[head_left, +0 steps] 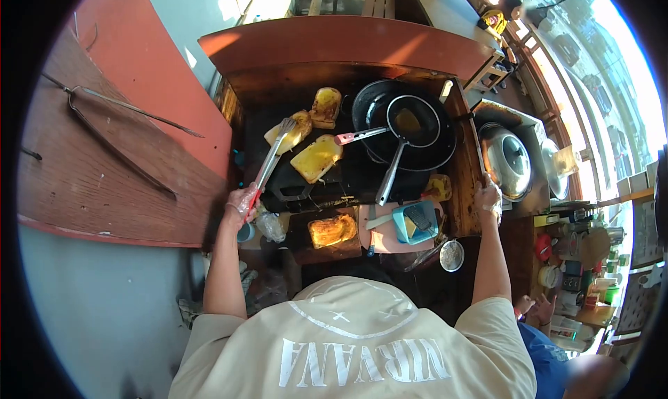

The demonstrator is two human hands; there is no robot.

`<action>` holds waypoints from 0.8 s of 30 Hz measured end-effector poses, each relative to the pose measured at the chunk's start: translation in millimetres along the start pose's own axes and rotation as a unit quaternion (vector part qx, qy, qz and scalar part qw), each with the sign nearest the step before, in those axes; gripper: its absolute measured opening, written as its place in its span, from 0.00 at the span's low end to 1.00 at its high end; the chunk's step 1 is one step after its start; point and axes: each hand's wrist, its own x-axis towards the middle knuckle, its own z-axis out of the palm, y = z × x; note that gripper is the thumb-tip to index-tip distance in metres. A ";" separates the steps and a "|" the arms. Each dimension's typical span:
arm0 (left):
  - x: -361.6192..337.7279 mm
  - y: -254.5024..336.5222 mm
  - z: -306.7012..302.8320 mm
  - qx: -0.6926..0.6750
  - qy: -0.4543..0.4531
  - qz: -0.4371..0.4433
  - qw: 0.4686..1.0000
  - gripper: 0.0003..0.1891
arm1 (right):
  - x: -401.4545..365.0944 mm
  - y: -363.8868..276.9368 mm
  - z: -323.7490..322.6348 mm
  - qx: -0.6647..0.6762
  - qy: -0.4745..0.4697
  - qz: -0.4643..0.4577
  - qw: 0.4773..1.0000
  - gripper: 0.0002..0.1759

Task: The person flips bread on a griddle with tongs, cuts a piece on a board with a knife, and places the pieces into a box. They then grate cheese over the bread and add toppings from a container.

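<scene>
The left hand (241,203), in a thin clear glove, is closed around the red handle of the metal tongs (271,157), at the left front corner of the griddle (268,100); the tips of the tongs are on the middle bread slice (298,129), which lies on the left part of the griddle; the rear bread slice (325,107) is just behind it, and the front bread slice (316,160) is nearer to the person; these two slices look yellow on top.

The right hand (488,196), also in a clear glove, is at the wooden side wall (467,162), to the right of the griddle; I cannot tell how far its fingers are closed.

On the right part of the griddle is a black wok (370,107); over it lies a small round pan (413,143) with a metal handle, and a red-handled utensil (358,135) points to it.

In front of the griddle, a browned toast (332,231) lies on a wooden board (303,251); to its right, a blue container (417,236) stands on a pink cutting board (387,244); right of the griddle, beyond the wall, is a lidded pot (502,164).
</scene>
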 end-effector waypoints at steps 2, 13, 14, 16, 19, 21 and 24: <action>-1.6 4.1 -9.0 0.066 0.041 0.046 0.996 0.21 | 2.6 4.9 5.6 -0.020 0.012 -0.014 1.000 0.25; -18.5 25.5 6.5 0.653 0.394 0.337 0.553 0.26 | 0.1 -0.4 -1.6 0.018 -0.008 -0.009 1.000 0.20; -24.1 20.9 6.4 0.672 0.388 0.334 0.536 0.27 | 1.8 0.6 -0.6 0.008 -0.014 -0.004 1.000 0.20; -43.1 13.3 5.3 0.685 0.394 0.331 0.516 0.29 | 3.8 3.6 2.1 0.001 -0.022 -0.003 1.000 0.20; -81.1 3.1 2.8 0.711 0.399 0.295 0.498 0.29 | 2.6 7.4 3.1 0.039 -0.004 -0.021 0.999 0.19; -101.8 -8.8 -3.0 0.705 0.415 0.288 0.497 0.28 | 2.0 6.2 -1.3 0.048 -0.016 -0.016 0.999 0.20; -135.7 -4.0 20.0 0.687 0.424 0.250 0.534 0.25 | 5.9 13.4 1.4 0.019 -0.032 -0.027 0.999 0.25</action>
